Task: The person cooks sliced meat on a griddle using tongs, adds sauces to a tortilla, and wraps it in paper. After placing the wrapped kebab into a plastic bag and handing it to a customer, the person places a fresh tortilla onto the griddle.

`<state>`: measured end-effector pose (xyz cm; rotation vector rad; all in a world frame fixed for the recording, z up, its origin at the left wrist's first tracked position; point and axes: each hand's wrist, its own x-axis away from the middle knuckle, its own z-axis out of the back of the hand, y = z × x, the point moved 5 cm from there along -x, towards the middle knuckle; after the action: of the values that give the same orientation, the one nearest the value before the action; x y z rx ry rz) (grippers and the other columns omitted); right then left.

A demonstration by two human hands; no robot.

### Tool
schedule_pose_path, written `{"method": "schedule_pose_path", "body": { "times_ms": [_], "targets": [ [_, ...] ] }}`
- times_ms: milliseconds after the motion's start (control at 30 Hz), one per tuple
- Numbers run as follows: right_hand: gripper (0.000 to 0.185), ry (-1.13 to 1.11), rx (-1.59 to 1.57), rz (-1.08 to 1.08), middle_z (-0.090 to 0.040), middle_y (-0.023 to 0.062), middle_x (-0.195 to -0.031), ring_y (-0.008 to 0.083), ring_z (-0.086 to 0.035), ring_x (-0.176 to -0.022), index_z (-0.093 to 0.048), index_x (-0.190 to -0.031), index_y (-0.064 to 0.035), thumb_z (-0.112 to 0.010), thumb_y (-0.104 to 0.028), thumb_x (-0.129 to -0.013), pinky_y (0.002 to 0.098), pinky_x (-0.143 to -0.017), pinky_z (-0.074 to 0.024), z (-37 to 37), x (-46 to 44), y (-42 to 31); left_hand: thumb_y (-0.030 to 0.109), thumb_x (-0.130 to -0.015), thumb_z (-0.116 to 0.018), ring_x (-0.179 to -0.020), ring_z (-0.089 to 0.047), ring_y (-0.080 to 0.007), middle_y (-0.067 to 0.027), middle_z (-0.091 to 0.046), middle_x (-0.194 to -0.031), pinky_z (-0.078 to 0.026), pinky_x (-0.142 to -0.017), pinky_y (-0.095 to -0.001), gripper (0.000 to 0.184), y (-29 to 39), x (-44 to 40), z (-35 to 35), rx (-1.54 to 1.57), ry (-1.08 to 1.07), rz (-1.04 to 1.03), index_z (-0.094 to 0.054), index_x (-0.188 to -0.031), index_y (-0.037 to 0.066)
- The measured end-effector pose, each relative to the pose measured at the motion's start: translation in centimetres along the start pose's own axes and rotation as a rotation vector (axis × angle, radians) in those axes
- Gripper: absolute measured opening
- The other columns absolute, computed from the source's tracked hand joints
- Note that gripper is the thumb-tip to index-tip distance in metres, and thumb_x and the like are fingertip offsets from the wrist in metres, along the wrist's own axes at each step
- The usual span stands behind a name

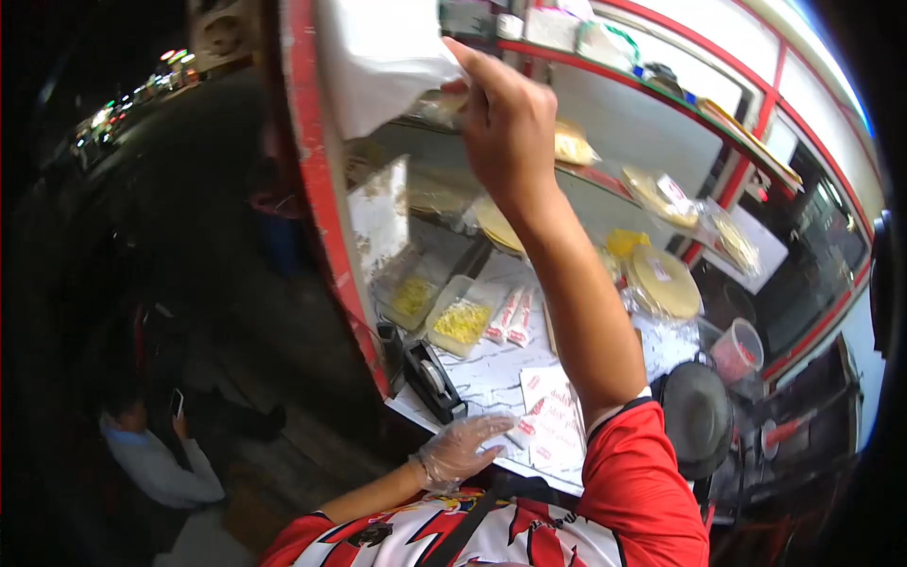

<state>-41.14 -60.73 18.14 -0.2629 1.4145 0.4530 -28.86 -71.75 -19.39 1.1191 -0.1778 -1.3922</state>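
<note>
My raised right hand pinches the edge of a white plastic bag hanging near the red post. My left hand, in a clear plastic glove, is low at the counter's front edge. Its fingers close around the end of a small roll wrapped in printed paper. Under and beside that roll lie printed paper sheets with red lettering. A black tape dispenser stands just beyond my left hand. Two more wrapped rolls lie farther back.
Tubs of yellow shredded filling sit at the counter's left. Stacked flatbreads in plastic lie at the back. A black round pan and a clear bucket are on the right. A red post borders the stall; a seated person holds a phone outside.
</note>
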Motion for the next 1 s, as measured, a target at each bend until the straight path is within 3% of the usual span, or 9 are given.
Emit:
{"method": "schedule_pose_path", "body": {
  "times_ms": [100,267,533,700,767,867,900,967,1000],
  "targets": [
    [0.006,0.181,0.138,0.012,-0.069,0.0163,-0.076,0.0357,-0.069,-0.069,-0.069,-0.083,-0.0037,-0.074,-0.006,-0.081,0.0435,-0.06,-0.0526,3.0,-1.4,0.8,0.009,-0.088,-0.072,-0.117,-0.065,-0.0353,-0.0185,-0.068,-0.126,-0.052,-0.101,-0.0411,0.038,0.7,-1.1,0.4,-0.01,0.009,-0.058,-0.066,-0.125,0.003],
    [0.018,-0.107,0.014,0.333,-0.058,0.0067,-0.076,0.0263,-0.062,-0.069,-0.065,-0.093,-0.0073,-0.065,-0.01,-0.076,0.0387,-0.055,-0.0521,2.1,8.0,-1.6,0.001,-0.081,-0.072,-0.106,-0.069,-0.0345,-0.0169,-0.071,-0.118,-0.055,-0.093,-0.0428,0.036,4.0,-3.2,2.4,-0.057,-0.015,-0.194,-0.068,-0.117,0.003],
    [0.019,-0.702,-0.061,-0.206,-0.054,0.0089,-0.08,0.0287,-0.058,-0.08,-0.059,-0.093,-0.0064,-0.069,-0.01,-0.078,0.0437,-0.071,-0.0491,14.1,28.1,-7.5,0.008,-0.071,-0.081,-0.11,-0.066,-0.0292,-0.0064,-0.069,-0.117,-0.053,-0.09,-0.0441,0.045,13.4,-7.3,9.2,-0.471,0.02,-0.502,-0.068,-0.114,0.01],
    [0.023,-0.876,-0.588,-0.968,-0.064,0.0111,-0.096,0.0249,-0.064,-0.087,-0.062,-0.109,-0.0064,-0.074,-0.011,-0.09,0.0355,-0.078,-0.0512,23.2,30.2,-7.4,0.015,-0.085,-0.07,-0.084,-0.07,-0.0325,-0.0138,-0.07,-0.088,-0.053,-0.074,-0.0455,0.026,9.5,-12.1,4.3,-0.472,-0.59,-0.083,-0.072,-0.11,0.009],
    [0.043,-0.252,-1.217,-1.161,-0.063,0.0066,-0.105,0.0153,-0.062,-0.093,-0.053,-0.127,-0.0025,-0.073,-0.024,-0.095,0.0337,-0.08,-0.0541,26.3,33.3,-4.6,0.013,-0.09,-0.07,-0.07,-0.069,-0.0222,-0.012,-0.069,-0.078,-0.053,-0.066,-0.0372,0.011,9.0,-13.2,2.6,0.034,-0.464,0.167,-0.071,-0.094,0.003],
    [0.055,0.149,-1.173,-1.491,-0.062,0.0082,-0.115,0.0175,-0.06,-0.109,-0.042,-0.145,-0.008,-0.064,-0.029,-0.099,0.0338,-0.091,-0.0521,27.1,40.3,0.0,0.014,-0.094,-0.069,-0.078,-0.061,-0.0081,-0.0013,-0.07,-0.095,-0.051,-0.07,-0.0257,0.018,6.6,-13.6,-0.1,0.466,0.056,0.68,-0.07,-0.108,0.003],
    [0.067,-0.265,-0.898,-1.632,-0.059,0.01,-0.126,0.0201,-0.054,-0.12,-0.038,-0.148,-0.0073,-0.072,-0.027,-0.093,0.0355,-0.097,-0.0496,26.6,42.1,-1.4,0.016,-0.098,-0.067,-0.08,-0.06,-0.0072,-0.0006,-0.069,-0.094,-0.05,-0.073,-0.0235,0.017,6.4,-14.1,-0.8,0.478,0.21,0.688,-0.069,-0.108,0.002],
    [0.098,-0.701,-0.655,-1.287,-0.049,0.0125,-0.144,0.0239,-0.043,-0.136,-0.029,-0.156,-0.0057,-0.087,-0.023,-0.079,0.0391,-0.106,-0.045,25.5,45.2,-3.5,0.017,-0.1,-0.067,-0.072,-0.053,-0.0044,0.0036,-0.063,-0.085,-0.044,-0.065,-0.0225,0.016,4.3,-13.9,-2.2,0.492,0.343,0.626,-0.069,-0.103,0.002],
    [0.111,-0.601,-0.824,-1.16,-0.045,0.0127,-0.149,0.0248,-0.04,-0.138,-0.025,-0.158,-0.0048,-0.092,-0.023,-0.071,0.0401,-0.109,-0.0431,24.9,45.5,-5.3,0.018,-0.101,-0.067,-0.068,-0.049,-0.003,0.0057,-0.06,-0.081,-0.041,-0.061,-0.022,0.016,3.0,-13.7,-2.7,0.494,0.42,0.584,-0.069,-0.101,0.003]
  ]
}}
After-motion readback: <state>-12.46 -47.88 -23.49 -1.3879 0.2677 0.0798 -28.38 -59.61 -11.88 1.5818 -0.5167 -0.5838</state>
